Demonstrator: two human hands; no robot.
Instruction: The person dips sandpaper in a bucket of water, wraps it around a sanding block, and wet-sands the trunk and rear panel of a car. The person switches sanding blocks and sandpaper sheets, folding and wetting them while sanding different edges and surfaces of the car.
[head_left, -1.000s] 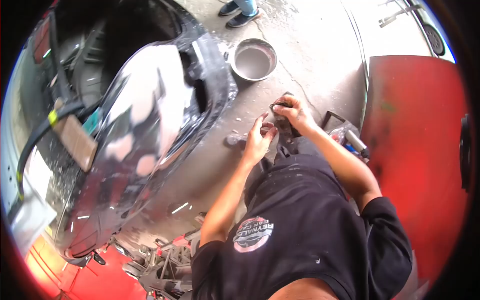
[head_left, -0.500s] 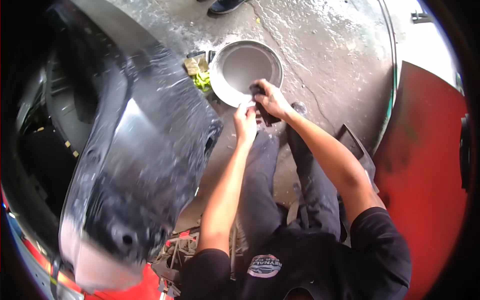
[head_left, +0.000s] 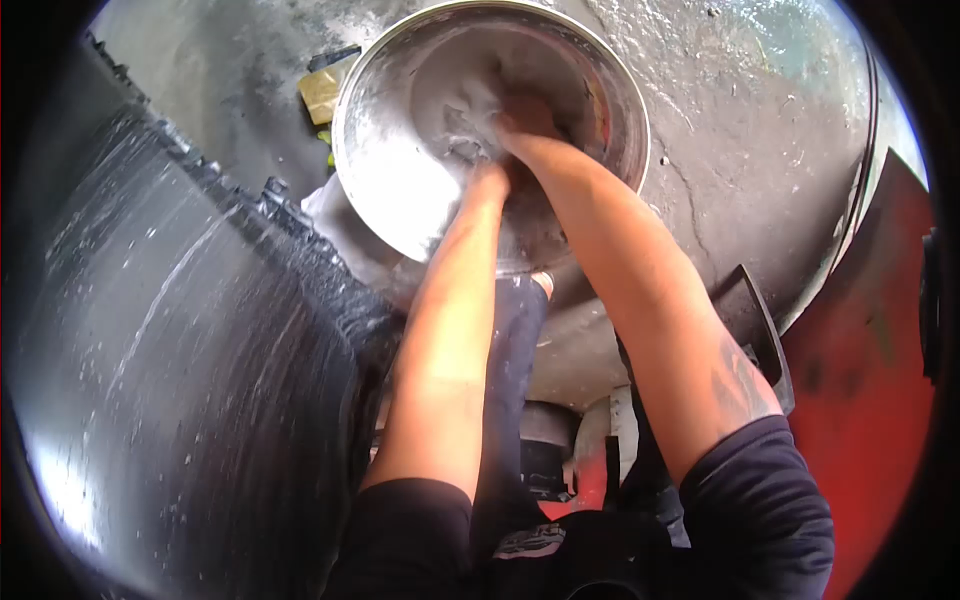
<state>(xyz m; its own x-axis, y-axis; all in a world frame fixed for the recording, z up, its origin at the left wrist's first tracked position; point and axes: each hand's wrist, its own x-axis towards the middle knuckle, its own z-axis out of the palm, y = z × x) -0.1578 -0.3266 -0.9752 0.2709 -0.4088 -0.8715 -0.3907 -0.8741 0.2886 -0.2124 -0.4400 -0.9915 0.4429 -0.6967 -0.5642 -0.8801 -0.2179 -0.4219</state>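
A wide metal basin (head_left: 385, 195) of cloudy grey water (head_left: 445, 75) stands on the floor in front of me. Both arms reach down into it. My left hand (head_left: 488, 178) is in the water up to about the wrist, its fingers hidden. Close beside it on the right, my right hand (head_left: 512, 137) is likewise sunk in the murky water. Ripples spread around the hands. A dark patch shows near the right hand, but I cannot make out whether it is an object or shadow. What either hand holds is hidden.
A large wet, dark car body panel (head_left: 180, 330) fills the left side. A tan block (head_left: 322, 95) lies on the floor left of the basin. At right stand a red panel (head_left: 870, 400) and a dark curved part (head_left: 755, 320). The concrete floor (head_left: 730, 130) is wet and cracked.
Both hands have gone from the basin's near rim down into the water. The dark block seen in my right hand is out of sight. My view has moved closer to the basin.
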